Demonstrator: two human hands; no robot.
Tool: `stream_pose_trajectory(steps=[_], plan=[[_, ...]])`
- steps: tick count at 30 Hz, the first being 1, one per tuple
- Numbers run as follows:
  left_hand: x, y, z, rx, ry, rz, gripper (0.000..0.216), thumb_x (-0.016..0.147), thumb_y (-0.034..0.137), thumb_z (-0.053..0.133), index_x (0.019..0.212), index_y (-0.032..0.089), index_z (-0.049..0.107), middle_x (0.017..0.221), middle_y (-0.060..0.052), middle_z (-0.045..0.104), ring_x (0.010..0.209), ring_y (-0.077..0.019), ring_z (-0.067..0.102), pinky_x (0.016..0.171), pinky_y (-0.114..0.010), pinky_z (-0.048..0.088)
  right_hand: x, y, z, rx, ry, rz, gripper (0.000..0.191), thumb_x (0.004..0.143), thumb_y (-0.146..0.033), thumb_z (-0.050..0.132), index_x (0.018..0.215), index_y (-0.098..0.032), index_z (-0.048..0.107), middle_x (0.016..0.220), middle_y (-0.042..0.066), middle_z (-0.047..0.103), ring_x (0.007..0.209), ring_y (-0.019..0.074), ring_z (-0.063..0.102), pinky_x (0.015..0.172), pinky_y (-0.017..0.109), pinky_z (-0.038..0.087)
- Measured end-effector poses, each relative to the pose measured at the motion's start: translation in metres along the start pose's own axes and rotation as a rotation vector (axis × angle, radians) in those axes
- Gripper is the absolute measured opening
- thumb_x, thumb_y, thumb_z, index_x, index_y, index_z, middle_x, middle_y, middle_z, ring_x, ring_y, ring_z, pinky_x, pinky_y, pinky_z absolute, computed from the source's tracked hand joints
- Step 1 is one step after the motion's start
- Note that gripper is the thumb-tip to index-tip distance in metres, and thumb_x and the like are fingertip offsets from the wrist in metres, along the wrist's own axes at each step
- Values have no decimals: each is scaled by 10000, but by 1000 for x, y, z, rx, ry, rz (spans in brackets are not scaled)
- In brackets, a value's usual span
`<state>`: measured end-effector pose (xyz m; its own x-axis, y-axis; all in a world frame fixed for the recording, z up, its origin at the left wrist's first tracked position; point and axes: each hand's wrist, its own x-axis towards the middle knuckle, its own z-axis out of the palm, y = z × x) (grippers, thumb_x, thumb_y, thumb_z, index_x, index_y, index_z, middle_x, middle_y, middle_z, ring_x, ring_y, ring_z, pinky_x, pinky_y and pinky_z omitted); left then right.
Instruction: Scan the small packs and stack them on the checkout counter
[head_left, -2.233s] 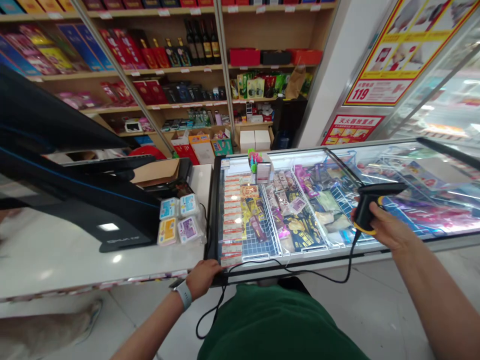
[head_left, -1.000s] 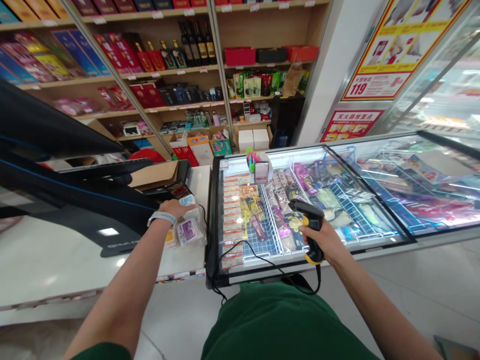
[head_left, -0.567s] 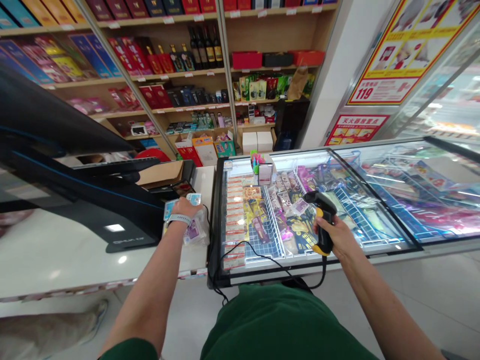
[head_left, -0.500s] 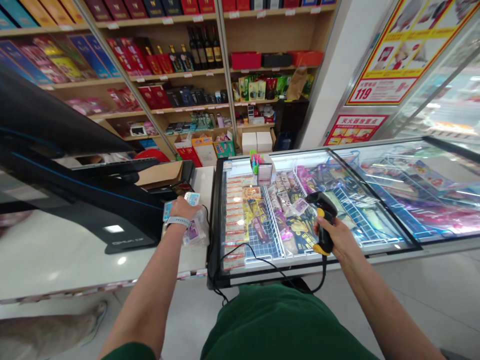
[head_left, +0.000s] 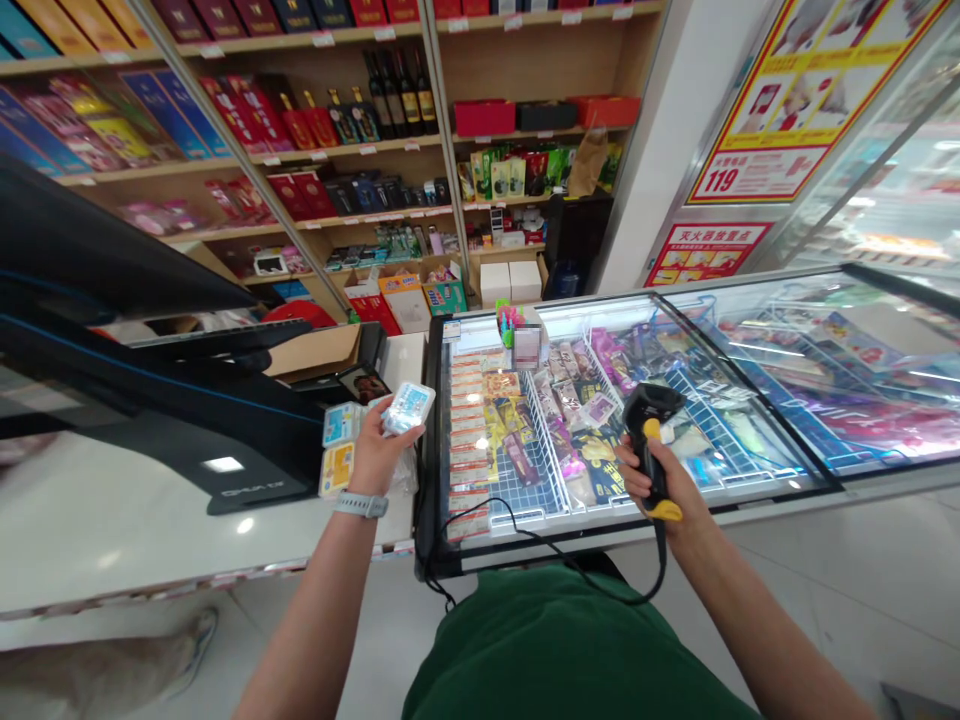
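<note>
My left hand (head_left: 377,455), a pale watch band on its wrist, grips a small clear plastic box (head_left: 411,406) with blue and white markings, raised a little over the counter. Its contents are too small to tell. Beside that hand lie a similar blue box (head_left: 341,425) and a yellow box (head_left: 337,470). A clear plastic bag shows partly behind my left hand. Wrapped round the handle of a black and yellow barcode scanner (head_left: 651,450) is my right hand (head_left: 669,490). The scanner is above the freezer, and its black cable (head_left: 551,545) loops down to the left.
A glass-topped freezer (head_left: 525,535) with wire baskets of packets fills the middle and right. On the white counter (head_left: 285,540) stand a dark monitor (head_left: 247,440) and an open carton (head_left: 315,350). Stocked shelves (head_left: 360,150) line the back. Another person's leg (head_left: 112,660) shows lower left.
My left hand has lifted the clear plastic box from the counter and moved slightly right, uncovering the yellow box. The scanner in my right hand has turned, its head now pointing more to the right.
</note>
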<state>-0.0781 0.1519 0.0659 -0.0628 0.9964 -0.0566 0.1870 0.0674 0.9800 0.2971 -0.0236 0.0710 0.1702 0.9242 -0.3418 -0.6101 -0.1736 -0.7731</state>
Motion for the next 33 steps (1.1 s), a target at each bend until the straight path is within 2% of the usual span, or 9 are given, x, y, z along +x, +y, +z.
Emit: stream_pose_trajectory(steps=[3, 7, 13, 18, 21, 24, 27, 30, 33], plan=[[-18, 0, 12, -60, -33, -38, 864, 571, 362, 809, 1345, 209, 455, 1068, -74, 669, 754, -155, 650, 616, -253, 512, 3, 4, 1, -46, 76, -6, 376, 720, -561, 715, 926, -266, 604, 779, 1, 589, 650, 146, 585, 525, 254, 535], [-36, 3, 23, -105, -66, -30, 828, 578, 349, 822, 1321, 215, 481, 1071, -75, 675, 822, -184, 666, 678, -288, 538, 2, 0, 1, -44, 61, -42, 481, 743, -580, 693, 1132, -316, 590, 959, 20, 646, 760, 169, 612, 662, 323, 571], [-51, 10, 36, -165, -123, -8, 788, 605, 323, 819, 1311, 217, 485, 1164, -93, 654, 1006, -235, 654, 824, -354, 548, 2, -11, -4, -108, 10, -110, 490, 785, -629, 564, 1123, -281, 634, 783, -7, 572, 488, 90, 405, 501, 268, 481], [-59, 9, 47, -255, -147, -29, 775, 608, 300, 822, 1300, 211, 484, 1174, -94, 660, 1033, -224, 654, 906, -367, 524, 0, -19, -8, -94, 103, -95, 364, 756, -494, 630, 1024, -248, 651, 806, 6, 613, 623, 135, 555, 626, 313, 543], [-60, 6, 51, -294, -168, -41, 775, 621, 295, 818, 1310, 217, 471, 1162, -92, 665, 1009, -218, 664, 879, -354, 537, -3, -25, -10, -160, 247, -133, 333, 663, -351, 785, 940, -239, 638, 795, -8, 647, 681, 143, 616, 641, 285, 554], [-60, 5, 55, -281, -203, -62, 763, 658, 314, 798, 1331, 227, 450, 1139, -95, 665, 936, -220, 689, 765, -315, 564, -7, -30, -10, -211, 378, -140, 415, 583, -271, 858, 924, -243, 622, 757, -23, 658, 636, 134, 621, 547, 239, 534], [-58, 8, 57, -276, -270, -78, 723, 712, 327, 754, 1353, 243, 430, 1162, -98, 648, 881, -213, 702, 679, -283, 568, -10, -30, -11, -155, 361, -81, 365, 610, -295, 838, 904, -228, 631, 742, -20, 647, 577, 115, 586, 476, 216, 504], [-56, 10, 59, -292, -321, -62, 678, 737, 316, 726, 1349, 247, 443, 1220, -97, 621, 941, -209, 682, 704, -293, 583, -11, -25, -10, -110, 311, -36, 291, 699, -409, 753, 876, -204, 647, 723, 0, 633, 542, 112, 557, 447, 225, 490], [-50, 11, 61, -290, -316, -47, 655, 720, 309, 734, 1318, 236, 478, 1228, -90, 616, 1009, -211, 648, 745, -312, 592, -12, -17, -9, -181, 379, -184, 312, 720, -433, 740, 933, -223, 651, 756, -2, 643, 578, 121, 573, 484, 233, 504]])
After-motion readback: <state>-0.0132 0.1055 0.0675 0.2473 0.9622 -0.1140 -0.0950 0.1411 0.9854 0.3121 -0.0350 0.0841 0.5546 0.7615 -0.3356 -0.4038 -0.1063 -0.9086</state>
